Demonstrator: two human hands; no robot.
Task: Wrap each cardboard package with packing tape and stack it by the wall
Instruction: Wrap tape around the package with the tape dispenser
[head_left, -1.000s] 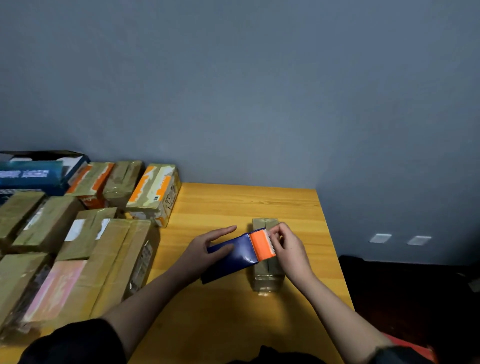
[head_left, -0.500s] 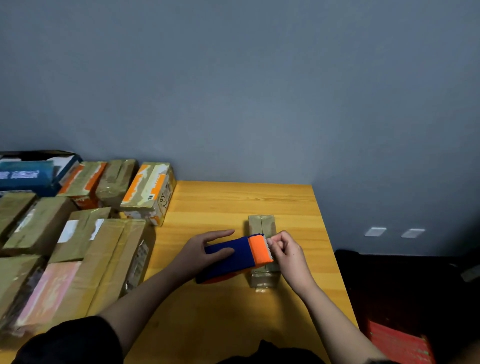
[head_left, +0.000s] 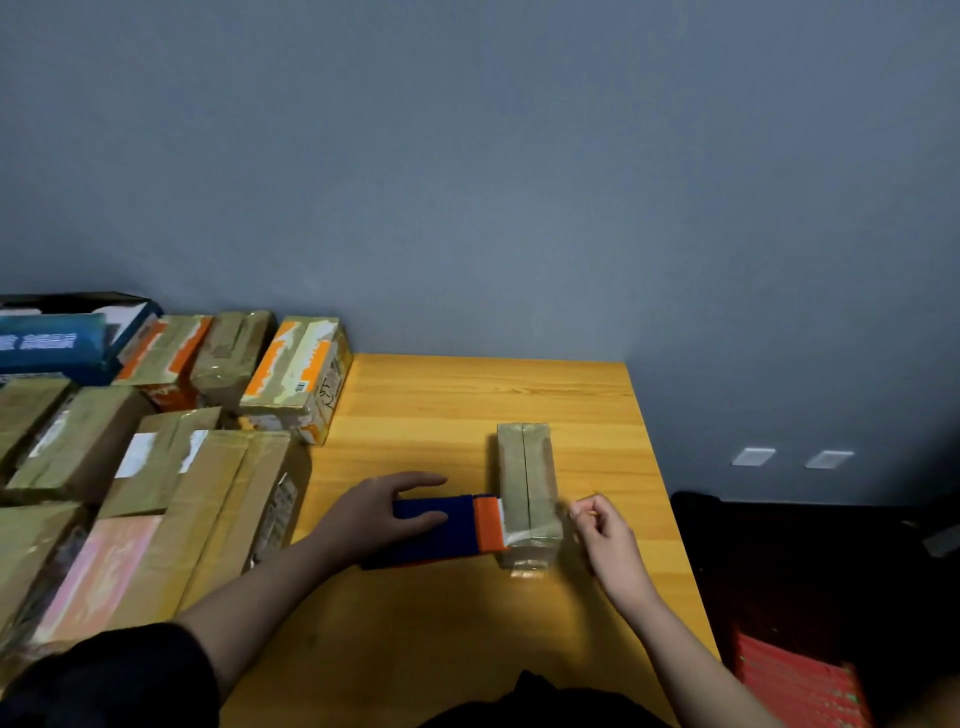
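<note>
At the far left edge we see a dark blue box (head_left: 62, 332) with its top open; something white and a blue printed piece show inside, though we cannot tell what they are. Beside it along the grey wall (head_left: 467, 182) we count three taped packages in a row, the nearest to us being an orange-and-white carton (head_left: 296, 379). In front of that row we count about six more brown packages crowded together on the left, among them a large carton (head_left: 218, 514) and one with a pink label (head_left: 98, 577); the edge of the view cuts some off, so our count is rough.

On the wooden surface (head_left: 467, 395), well apart from that pile, stands one small cardboard package (head_left: 525, 478), long and narrow, its top seam running away from us and its near end glossy with clear tape. Touching its left side is the one tape dispenser (head_left: 441, 530), dark blue with an orange head. Our left hand (head_left: 384, 512) rests on the blue body, fingers nearly straight and thumb laid along it. Our right hand (head_left: 605, 535), just right of the package, pinches the end of a clear strip of tape (head_left: 540, 535) stretched across the package's near end.

On the wall at right we count two white outlet plates (head_left: 753, 457).
</note>
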